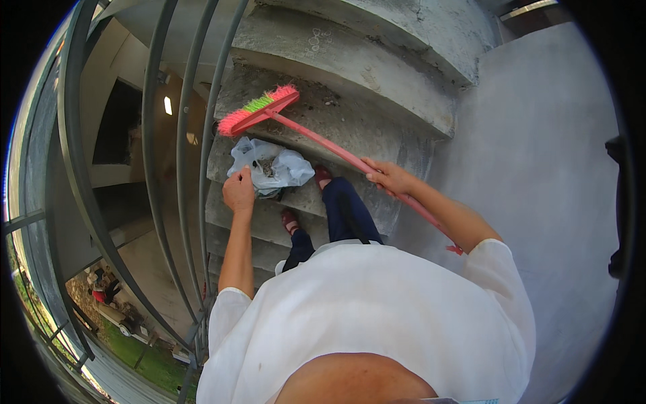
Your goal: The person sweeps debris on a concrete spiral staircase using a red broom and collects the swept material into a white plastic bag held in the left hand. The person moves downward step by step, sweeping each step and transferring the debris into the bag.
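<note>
My right hand (387, 177) is closed around the red handle of a push broom (323, 141). The broom's head, with pink and green bristles, is at the upper left, over a concrete step near the railing. Below it, my left hand (239, 191) pinches the rim of a pale translucent plastic bag (292, 166). The bag's mouth gapes and dark debris (266, 165) shows inside. Small bits of dirt (330, 98) lie on the step beyond the broom head.
Curved concrete stairs (353, 65) rise ahead, with more steps beneath my feet. A grey metal railing (187, 106) runs along the left, above a drop. A smooth grey wall (535, 151) bounds the right. Far below at lower left, a person in red (103, 293) is near a cart.
</note>
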`<state>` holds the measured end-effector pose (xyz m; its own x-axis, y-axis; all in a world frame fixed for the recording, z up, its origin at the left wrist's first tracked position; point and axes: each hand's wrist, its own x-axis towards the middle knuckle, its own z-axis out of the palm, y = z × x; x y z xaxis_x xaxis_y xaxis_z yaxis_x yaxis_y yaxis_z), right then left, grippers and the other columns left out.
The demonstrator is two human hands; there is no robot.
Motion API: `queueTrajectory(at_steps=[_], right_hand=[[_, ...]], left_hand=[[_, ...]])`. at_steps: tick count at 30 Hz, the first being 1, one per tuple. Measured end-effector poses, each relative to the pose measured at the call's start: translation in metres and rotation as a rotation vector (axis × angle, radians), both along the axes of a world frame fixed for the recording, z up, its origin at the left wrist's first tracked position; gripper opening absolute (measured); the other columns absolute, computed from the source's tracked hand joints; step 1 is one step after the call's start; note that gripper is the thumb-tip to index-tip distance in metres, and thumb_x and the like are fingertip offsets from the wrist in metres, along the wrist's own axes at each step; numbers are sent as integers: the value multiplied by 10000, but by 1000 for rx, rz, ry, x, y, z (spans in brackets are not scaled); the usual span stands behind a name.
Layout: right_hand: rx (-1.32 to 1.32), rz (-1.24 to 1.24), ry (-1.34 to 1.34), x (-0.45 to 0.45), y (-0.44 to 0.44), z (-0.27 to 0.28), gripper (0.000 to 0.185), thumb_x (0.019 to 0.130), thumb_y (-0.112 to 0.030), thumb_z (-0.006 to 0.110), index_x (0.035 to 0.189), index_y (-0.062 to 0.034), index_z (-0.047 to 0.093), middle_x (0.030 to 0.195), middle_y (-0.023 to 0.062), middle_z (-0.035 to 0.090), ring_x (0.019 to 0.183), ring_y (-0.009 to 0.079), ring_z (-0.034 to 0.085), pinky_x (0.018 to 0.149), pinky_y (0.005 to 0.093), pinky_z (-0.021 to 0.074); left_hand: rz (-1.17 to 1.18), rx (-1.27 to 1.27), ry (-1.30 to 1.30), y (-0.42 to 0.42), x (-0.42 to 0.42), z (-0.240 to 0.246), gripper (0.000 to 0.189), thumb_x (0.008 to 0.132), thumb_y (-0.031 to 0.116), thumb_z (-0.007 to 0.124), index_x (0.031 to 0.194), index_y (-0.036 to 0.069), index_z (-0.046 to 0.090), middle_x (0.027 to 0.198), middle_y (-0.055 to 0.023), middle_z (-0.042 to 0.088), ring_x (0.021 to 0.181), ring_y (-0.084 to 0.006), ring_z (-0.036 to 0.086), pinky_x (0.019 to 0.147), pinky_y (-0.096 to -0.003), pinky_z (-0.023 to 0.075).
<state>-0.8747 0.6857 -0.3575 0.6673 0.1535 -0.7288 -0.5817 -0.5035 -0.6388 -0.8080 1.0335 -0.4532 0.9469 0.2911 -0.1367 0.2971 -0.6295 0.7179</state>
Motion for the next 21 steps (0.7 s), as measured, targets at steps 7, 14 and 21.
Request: queueTrajectory(at_steps=[7, 14, 21], right_hand=[[-135, -92, 4, -11, -24, -26, 522, 861, -189, 503, 1357, -207, 343, 619, 16, 465, 438, 92, 427, 402, 249, 396], [-117, -191, -50, -89, -15, 14, 528, 865, -181, 497, 1365, -192, 329, 627, 15, 457, 483, 110, 469, 426, 257, 422], [-175, -8, -154, -48, 12, -20, 520, 870, -179, 483, 1363, -154, 320, 617, 64, 500, 439, 159, 475, 431, 296, 439]], left_hand=[[-141, 22, 22, -7, 11, 4, 394, 801, 419, 534, 714, 48, 633, 657, -176, 581, 635, -367, 551, 555, -433, 408], [-209, -15, 51, -4, 32, -7, 395, 822, 394, 521, 740, 25, 633, 708, -191, 595, 678, -363, 566, 594, -429, 418], [-369, -106, 61, 5, 48, -35, 393, 858, 371, 483, 806, 7, 621, 740, -213, 594, 728, -385, 567, 641, -422, 424]])
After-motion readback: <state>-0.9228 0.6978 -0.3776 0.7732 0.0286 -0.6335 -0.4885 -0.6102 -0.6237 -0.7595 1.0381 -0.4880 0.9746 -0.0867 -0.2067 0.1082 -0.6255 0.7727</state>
